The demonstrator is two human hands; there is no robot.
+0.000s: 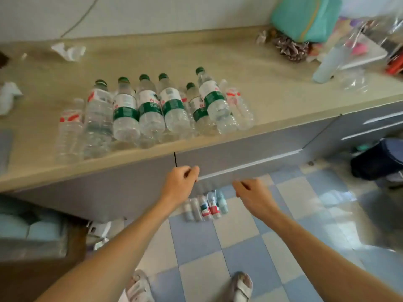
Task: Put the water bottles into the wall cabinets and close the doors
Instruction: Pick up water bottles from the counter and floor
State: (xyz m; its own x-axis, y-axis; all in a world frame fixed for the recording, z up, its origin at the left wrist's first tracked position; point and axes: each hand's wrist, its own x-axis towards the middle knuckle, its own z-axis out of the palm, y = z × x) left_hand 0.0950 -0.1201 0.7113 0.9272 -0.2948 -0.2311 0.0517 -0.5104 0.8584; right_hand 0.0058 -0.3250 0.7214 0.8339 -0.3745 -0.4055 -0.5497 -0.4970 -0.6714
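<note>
Several clear water bottles (150,110) with green caps and green or red labels stand in a cluster on the beige countertop (272,99). More small bottles (206,207) lie in a row low down beneath the grey cabinet door (235,158). My left hand (182,182) curls its fingers round the left end of the door's pale handle strip (250,164). My right hand (253,194) has its fingers curled at the door's lower edge, just below that strip. Both forearms reach forward from the bottom of the view.
A teal bag (305,16), a plastic cup (327,68) and clutter crowd the counter's back right. Crumpled paper (69,51) lies at the back left. A dark bin (379,160) stands on the blue-and-white tiled floor at the right, and drawers (370,127) sit beside the door.
</note>
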